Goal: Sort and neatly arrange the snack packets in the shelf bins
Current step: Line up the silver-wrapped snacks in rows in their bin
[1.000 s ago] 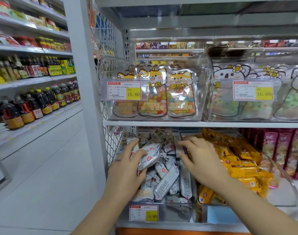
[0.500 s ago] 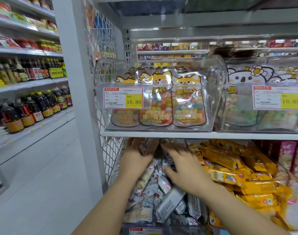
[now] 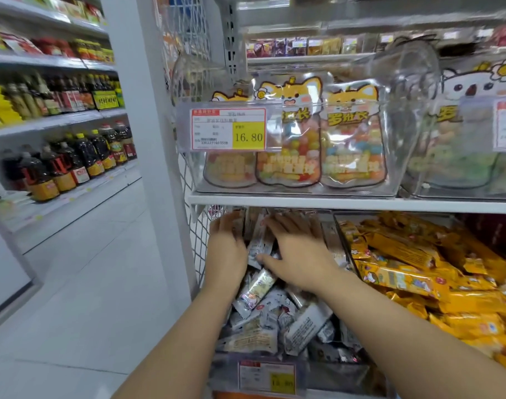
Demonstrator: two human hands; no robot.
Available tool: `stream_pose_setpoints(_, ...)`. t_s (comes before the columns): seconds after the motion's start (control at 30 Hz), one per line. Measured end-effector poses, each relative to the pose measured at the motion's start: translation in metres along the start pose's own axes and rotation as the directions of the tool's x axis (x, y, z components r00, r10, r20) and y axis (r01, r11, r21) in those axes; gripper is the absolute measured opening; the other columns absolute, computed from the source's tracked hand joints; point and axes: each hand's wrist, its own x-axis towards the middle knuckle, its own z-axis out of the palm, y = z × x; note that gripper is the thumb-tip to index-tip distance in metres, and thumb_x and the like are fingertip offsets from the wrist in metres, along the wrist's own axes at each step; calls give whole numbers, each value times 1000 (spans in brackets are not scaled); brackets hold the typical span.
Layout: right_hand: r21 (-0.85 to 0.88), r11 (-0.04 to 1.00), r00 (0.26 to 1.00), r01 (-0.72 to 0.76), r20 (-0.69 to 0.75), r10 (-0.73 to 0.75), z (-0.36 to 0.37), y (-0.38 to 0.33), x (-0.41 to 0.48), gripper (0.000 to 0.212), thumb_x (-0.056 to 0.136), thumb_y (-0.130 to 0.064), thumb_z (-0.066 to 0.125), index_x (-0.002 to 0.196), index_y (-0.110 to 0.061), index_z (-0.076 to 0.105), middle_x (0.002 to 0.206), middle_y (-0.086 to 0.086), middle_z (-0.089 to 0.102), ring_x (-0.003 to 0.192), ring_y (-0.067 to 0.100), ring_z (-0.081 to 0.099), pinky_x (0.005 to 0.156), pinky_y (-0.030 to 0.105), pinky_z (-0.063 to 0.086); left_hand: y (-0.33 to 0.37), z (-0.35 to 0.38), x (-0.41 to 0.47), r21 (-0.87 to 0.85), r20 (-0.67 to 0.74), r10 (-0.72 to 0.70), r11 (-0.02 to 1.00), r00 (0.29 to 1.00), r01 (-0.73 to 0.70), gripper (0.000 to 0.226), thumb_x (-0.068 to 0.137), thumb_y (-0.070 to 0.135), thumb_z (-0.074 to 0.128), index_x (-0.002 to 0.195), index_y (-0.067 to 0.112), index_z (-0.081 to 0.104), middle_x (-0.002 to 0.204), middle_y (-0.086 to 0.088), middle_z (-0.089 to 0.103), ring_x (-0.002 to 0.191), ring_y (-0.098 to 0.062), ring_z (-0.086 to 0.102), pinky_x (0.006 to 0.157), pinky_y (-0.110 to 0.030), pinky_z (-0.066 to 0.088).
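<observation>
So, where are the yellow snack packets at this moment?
In the head view, the yellow packets lie heaped at the lower right, just right of the silver packets and under the shelf board that carries the koala bags.

The silver packets (image 3: 256, 292) carry white panels, grey print and small red marks; the yellow packets (image 3: 404, 279) are golden-orange with little cartoon patches in blue and red; the candy pouches (image 3: 352, 139) are clear, showing multicoloured sweets under orange-and-white cartoon animal faces; the price tag (image 3: 228, 129) is white, red-bordered, with a yellow block; the shelf (image 3: 332, 201) is white; the oil bottles (image 3: 82, 162) are dark brown, yellow-capped.
</observation>
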Motion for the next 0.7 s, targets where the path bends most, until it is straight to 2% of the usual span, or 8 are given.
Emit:
stream_pose_setpoints(0.1,-25,1000,1000,-18,-10,18,5,-2,11,70,88,-55,47,146,-21,25,151,0,26,139,21,19,113,47,7,-3,1,2,20,-3,10,1000,1000,-10,44,87,-6,41,128,5,55,133,-16,47,116,-25,49,82,-5,24)
stream_pose_setpoints(0.17,41,998,999,-41,-33,43,6,-2,17,62,90,-49,48,144,-23,29,148,-1,32,138,22,23,114,46,9,-2,0,1,18,-8,16,1000,1000,-16,43,88,-5,42,127,6,56,133,-14,49,115,-24,50,83,-4,23)
stream_pose_setpoints(0.3,151,986,988,-66,-130,86,9,-2,19,44,92,-31,48,136,-26,42,138,-2,48,131,23,33,114,44,16,4,-7,-1,54,-29,119,992,993,-117,45,85,-6,42,124,8,58,128,-11,53,116,-23,50,86,4,18)
stream_pose_setpoints(0.43,120,993,987,-14,-155,33,10,-2,10,43,94,-28,46,137,-24,43,137,-1,49,131,24,34,112,46,21,9,-19,-22,46,44,109,993,993,-111,42,94,2,38,133,11,50,136,-8,45,123,-19,44,90,-1,22)
stream_pose_setpoints(0.5,166,986,989,9,-148,15,1,-1,-2,45,95,-28,46,140,-25,40,139,-2,46,132,23,35,110,45,29,9,-27,-39,85,110,156,983,982,-166,41,96,6,39,136,14,46,139,-7,39,122,-16,42,93,-7,24)
stream_pose_setpoints(0.6,185,977,994,110,-45,-103,-15,7,-27,44,95,-25,46,138,-32,42,141,-8,46,128,17,42,107,38,34,3,-36,-61,141,227,180,966,957,-216,44,96,15,46,140,21,40,147,3,26,130,-10,34,102,-13,21)
stream_pose_setpoints(0.7,95,976,951,198,221,-214,-29,17,-49,46,88,-28,51,133,-37,46,133,-13,50,124,11,42,108,36,27,2,-41,-78,198,322,119,962,939,-190,49,95,31,50,142,28,35,150,7,19,136,-12,25,109,-24,24)
